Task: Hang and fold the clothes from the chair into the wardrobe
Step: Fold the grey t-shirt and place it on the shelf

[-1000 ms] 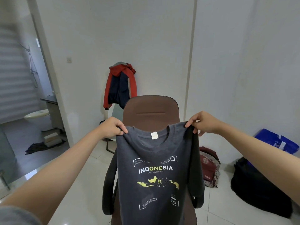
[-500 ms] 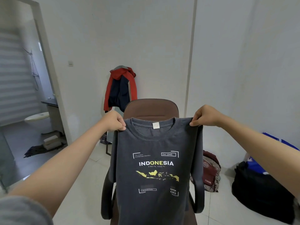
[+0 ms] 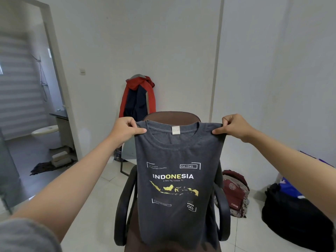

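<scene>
Right now both arms reach in from the bottom corners of the frame, and a dark grey T-shirt (image 3: 175,180) hangs stretched between the hands at centre. The left hand (image 3: 125,130) pinches the shirt's shoulder at centre left, thumb on the front and fingers curled behind the cloth. The right hand (image 3: 234,127) does the same at centre right, closed tight on the other shoulder. The collar sits level between them with a small white label (image 3: 175,130) showing inside the neck, and the front print reads INDONESIA over a yellow map. The shirt drops straight down to the lower middle of the frame, its hem covering the seat.

Just behind it stands a brown office chair (image 3: 160,116), backrest peeking over the collar and black armrests showing either side of the cloth. At lower right on the tiled floor, a maroon backpack (image 3: 235,193) leans near the chair, and further right lies a black bag (image 3: 291,219) with something blue behind it; what either holds I cannot tell. Further back, centre, a red and navy jacket (image 3: 138,98) hangs against the white wall. At far left an open doorway shows a toilet (image 3: 46,132).
</scene>
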The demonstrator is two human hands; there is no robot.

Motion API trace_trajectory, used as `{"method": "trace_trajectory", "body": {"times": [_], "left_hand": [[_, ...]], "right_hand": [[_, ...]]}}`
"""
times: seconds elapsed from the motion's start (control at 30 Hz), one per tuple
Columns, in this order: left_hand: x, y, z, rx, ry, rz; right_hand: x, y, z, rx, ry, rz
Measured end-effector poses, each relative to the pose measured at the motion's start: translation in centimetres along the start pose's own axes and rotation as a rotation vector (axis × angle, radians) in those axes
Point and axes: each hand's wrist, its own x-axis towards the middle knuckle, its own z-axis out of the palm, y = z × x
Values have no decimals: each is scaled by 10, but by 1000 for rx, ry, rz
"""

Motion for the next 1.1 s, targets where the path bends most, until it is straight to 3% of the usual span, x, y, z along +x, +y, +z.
{"method": "trace_trajectory", "body": {"times": [0.4,0.63,0.87,1.1], "left_hand": [[5,6,3,-276,-196,-53],[3,3,0,-296,-230,-41],[2,2,-19,-223,-152,-66],[5,1,-28,-395,-49,-95]], "right_hand": [[-2,-6,21,246,-16,-87],[-5,-13,24,284,-19,-120],[-13,-17,10,200,-53,-108],[-13,-19,12,524,43,-71]]}}
